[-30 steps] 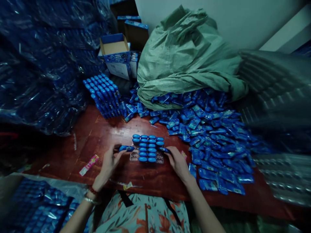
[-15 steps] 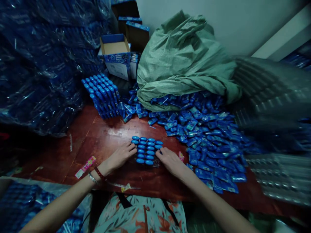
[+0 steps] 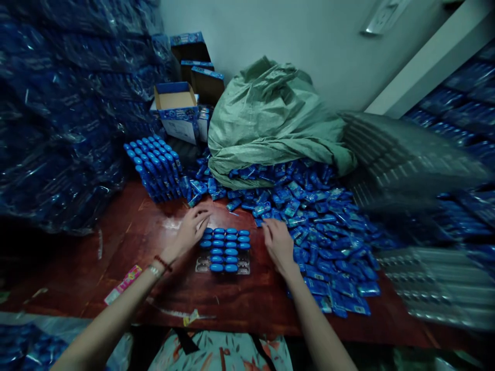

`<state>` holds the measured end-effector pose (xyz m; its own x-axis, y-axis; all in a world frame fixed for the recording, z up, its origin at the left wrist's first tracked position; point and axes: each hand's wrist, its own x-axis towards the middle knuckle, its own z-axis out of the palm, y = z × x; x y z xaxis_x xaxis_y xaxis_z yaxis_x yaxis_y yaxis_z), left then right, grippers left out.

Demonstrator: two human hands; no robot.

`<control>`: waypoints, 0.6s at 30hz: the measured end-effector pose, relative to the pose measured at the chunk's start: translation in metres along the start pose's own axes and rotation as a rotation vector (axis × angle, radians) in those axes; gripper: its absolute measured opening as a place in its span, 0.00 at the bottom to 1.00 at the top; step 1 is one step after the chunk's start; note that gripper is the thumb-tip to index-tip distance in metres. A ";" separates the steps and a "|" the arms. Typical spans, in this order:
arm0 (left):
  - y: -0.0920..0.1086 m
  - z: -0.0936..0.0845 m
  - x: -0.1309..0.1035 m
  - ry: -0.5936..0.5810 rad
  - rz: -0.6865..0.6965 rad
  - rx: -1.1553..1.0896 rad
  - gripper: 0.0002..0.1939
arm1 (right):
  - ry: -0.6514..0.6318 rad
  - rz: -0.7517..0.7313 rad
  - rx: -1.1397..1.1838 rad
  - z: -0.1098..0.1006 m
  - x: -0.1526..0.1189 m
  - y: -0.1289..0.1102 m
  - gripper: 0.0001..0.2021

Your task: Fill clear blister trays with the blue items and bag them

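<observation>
On the reddish-brown tabletop (image 3: 251,306) we see a pink-and-white printed strip of wrapper (image 3: 124,286) and, near the front edge, a small crumpled yellow scrap (image 3: 191,318). Toward the back we have an open-topped, blue-printed cardboard box (image 3: 178,115), left of a bunched pale-green sack (image 3: 266,116). Behind these we face a pale, plain wall (image 3: 301,38) with a slanting white beam (image 3: 425,67) at right.

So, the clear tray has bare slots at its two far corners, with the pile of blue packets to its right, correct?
No: the clear tray has bare slots at its near corners; blue pieces sit at the far ones, as the head view shows. The pile of blue packets is indeed to its right.
</observation>
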<state>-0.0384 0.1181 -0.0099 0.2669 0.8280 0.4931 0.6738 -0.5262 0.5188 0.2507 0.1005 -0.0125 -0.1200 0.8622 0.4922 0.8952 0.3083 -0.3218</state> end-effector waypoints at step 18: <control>-0.080 0.015 0.034 -0.611 0.128 0.018 0.26 | -0.405 -0.243 0.086 0.015 -0.038 0.016 0.28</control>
<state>-0.0723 0.1911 -0.0451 0.6887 0.7227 0.0588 0.6207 -0.6295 0.4673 0.2633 0.0790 -0.0489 -0.4939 0.8432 0.2122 0.7841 0.5374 -0.3104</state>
